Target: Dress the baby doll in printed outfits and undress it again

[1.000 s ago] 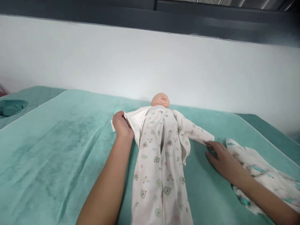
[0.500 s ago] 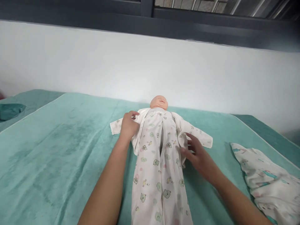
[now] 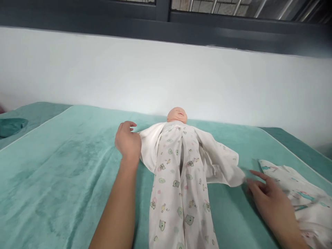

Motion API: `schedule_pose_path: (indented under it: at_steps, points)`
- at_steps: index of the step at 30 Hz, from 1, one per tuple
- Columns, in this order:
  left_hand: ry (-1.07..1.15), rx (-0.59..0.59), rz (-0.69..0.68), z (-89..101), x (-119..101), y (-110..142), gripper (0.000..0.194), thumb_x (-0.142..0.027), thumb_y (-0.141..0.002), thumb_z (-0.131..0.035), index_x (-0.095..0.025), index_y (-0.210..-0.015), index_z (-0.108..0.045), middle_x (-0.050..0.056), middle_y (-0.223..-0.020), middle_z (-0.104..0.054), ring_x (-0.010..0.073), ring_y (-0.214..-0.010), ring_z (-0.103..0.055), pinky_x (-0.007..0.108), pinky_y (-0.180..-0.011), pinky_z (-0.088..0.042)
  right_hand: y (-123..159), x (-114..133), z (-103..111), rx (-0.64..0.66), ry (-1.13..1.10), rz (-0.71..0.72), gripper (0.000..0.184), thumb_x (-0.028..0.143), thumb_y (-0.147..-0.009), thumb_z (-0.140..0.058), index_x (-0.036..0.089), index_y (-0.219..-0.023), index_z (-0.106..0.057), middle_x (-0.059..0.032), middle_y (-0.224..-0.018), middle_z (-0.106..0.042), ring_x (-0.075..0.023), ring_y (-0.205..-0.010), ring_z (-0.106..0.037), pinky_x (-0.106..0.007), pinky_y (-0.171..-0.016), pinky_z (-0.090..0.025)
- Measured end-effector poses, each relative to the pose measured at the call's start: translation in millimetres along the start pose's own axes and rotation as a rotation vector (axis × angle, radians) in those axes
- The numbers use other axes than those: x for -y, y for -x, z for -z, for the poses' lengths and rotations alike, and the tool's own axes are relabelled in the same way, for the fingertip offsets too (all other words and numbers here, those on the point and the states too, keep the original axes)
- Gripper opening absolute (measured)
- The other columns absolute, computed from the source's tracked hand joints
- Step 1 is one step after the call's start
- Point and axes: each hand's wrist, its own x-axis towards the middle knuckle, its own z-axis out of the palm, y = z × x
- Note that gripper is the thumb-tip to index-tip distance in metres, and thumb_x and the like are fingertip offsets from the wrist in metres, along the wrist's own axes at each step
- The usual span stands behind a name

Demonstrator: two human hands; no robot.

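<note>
A baby doll [image 3: 177, 114] lies on its back with its head near the wall. On its front lie white printed baby trousers [image 3: 181, 193], legs stretched toward me. Beneath them is an opened white baby shirt [image 3: 216, 160], its front panels spread to both sides. My left hand [image 3: 128, 140] is closed at the outer edge of the left panel; its fingertips are partly hidden. At the right, my right hand [image 3: 272, 200] has its index finger stretched out and thumb apart, just beyond the blurred tip of the right panel.
A folded white printed cloth [image 3: 306, 197] lies at the right beside my right hand. Green bedding [image 3: 64, 173] covers the surface, and a darker green fabric bundle [image 3: 11, 127] lies far left. A white wall [image 3: 103, 76] and dark window frame [image 3: 160, 26] stand behind.
Both hands have moved outward, the right one farther and toward me. The shirt's front panels, earlier gathered beside the trousers, are now spread out sideways.
</note>
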Motion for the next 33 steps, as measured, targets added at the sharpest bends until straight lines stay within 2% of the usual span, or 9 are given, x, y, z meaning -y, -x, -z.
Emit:
schedule_pose_path:
  at_steps: [4,11,13,16,22,26,28,30,33]
  points:
    - [0.059,0.054,-0.135,-5.6,-2.1,1.7,0.042,0.001,-0.073,-0.041,-0.023,-0.098,-0.065,0.004,-0.107,-0.07,0.0245,-0.107,-0.063,0.038,-0.092,-0.048,-0.5,37.9,-2.2,-0.087,-0.022,0.045,0.04,0.051,-0.084,-0.053,0.028,-0.115,-0.062,-0.0066,-0.089,-0.072,-0.03,-0.078,-0.068,-0.046,-0.073,-0.052]
    - [0.035,0.575,-0.573,-47.5,-0.2,14.9,0.044,-0.018,-0.095,-0.036,-0.028,-0.131,-0.059,0.002,-0.146,-0.055,0.0222,-0.14,-0.043,0.047,-0.119,-0.027,-62.7,142.7,-79.2,0.084,-0.094,0.644,0.039,0.035,-0.094,-0.04,0.022,-0.124,-0.061,-0.0117,-0.133,-0.061,-0.0306,-0.123,-0.054,-0.046,-0.1,-0.044]
    - [-0.058,0.583,-0.561,-54.6,2.5,14.6,0.045,-0.023,-0.098,-0.033,-0.032,-0.136,-0.054,0.001,-0.149,-0.052,0.0245,-0.141,-0.042,0.054,-0.119,-0.021,-84.2,155.1,-101.8,0.141,-0.106,0.682,0.042,0.034,-0.097,-0.033,0.021,-0.125,-0.062,-0.0111,-0.13,-0.064,-0.0287,-0.12,-0.056,-0.044,-0.101,-0.043]
    - [-0.149,0.532,-0.465,-57.7,8.2,7.0,0.044,-0.024,-0.098,-0.033,-0.033,-0.135,-0.055,0.004,-0.144,-0.057,0.0281,-0.134,-0.049,0.059,-0.114,-0.025,-108.1,159.6,-120.3,0.175,-0.056,0.577,0.045,0.038,-0.098,-0.03,0.023,-0.121,-0.066,-0.0098,-0.123,-0.069,-0.0281,-0.111,-0.061,-0.041,-0.094,-0.045]
    - [-0.279,0.553,-0.305,-58.0,16.6,-11.4,0.043,-0.023,-0.097,-0.031,-0.029,-0.123,-0.064,0.009,-0.125,-0.069,0.0326,-0.113,-0.061,0.053,-0.095,-0.042,-151.3,136.4,-122.5,0.31,0.089,0.296,0.037,0.034,-0.091,-0.04,0.024,-0.102,-0.074,-0.0094,-0.109,-0.074,-0.0286,-0.099,-0.065,-0.039,-0.082,-0.045]
    - [-0.224,0.512,-0.359,-60.0,14.1,-9.8,0.044,-0.018,-0.095,-0.034,-0.027,-0.129,-0.06,0.008,-0.133,-0.064,0.0297,-0.12,-0.057,0.05,-0.101,-0.039,-155.1,126.8,-114.6,0.113,-0.07,0.202,0.03,0.034,-0.085,-0.051,0.02,-0.101,-0.073,-0.01,-0.106,-0.074,-0.0276,-0.098,-0.065,-0.04,-0.085,-0.046]
    - [-0.137,0.491,-0.457,-62.1,11.4,-6.7,0.042,-0.017,-0.095,-0.037,-0.027,-0.129,-0.06,0.006,-0.136,-0.062,0.0257,-0.125,-0.054,0.046,-0.106,-0.036,-141.0,142.1,-105.9,-0.004,-0.218,0.265,0.031,0.035,-0.085,-0.054,0.021,-0.106,-0.071,-0.0088,-0.108,-0.074,-0.0259,-0.098,-0.066,-0.039,-0.086,-0.048]
    - [-0.104,0.501,-0.518,-64.5,9.3,-4.0,0.037,-0.024,-0.097,-0.039,-0.027,-0.128,-0.061,0.004,-0.135,-0.063,0.0251,-0.125,-0.054,0.046,-0.108,-0.035,-121.1,172.2,-96.8,0.013,-0.379,0.397,0.028,0.036,-0.086,-0.055,0.022,-0.106,-0.07,-0.0069,-0.108,-0.074,-0.023,-0.096,-0.067,-0.036,-0.086,-0.049]
    - [-0.207,0.491,-0.468,-66.7,8.4,-2.2,0.037,-0.033,-0.099,-0.038,-0.029,-0.127,-0.062,0.005,-0.127,-0.067,0.028,-0.118,-0.057,0.048,-0.103,-0.038,-96.1,230.9,-93.7,0.254,-0.384,0.612,0.024,0.034,-0.089,-0.053,0.024,-0.102,-0.071,-0.003,-0.108,-0.074,-0.0202,-0.096,-0.067,-0.033,-0.086,-0.049]
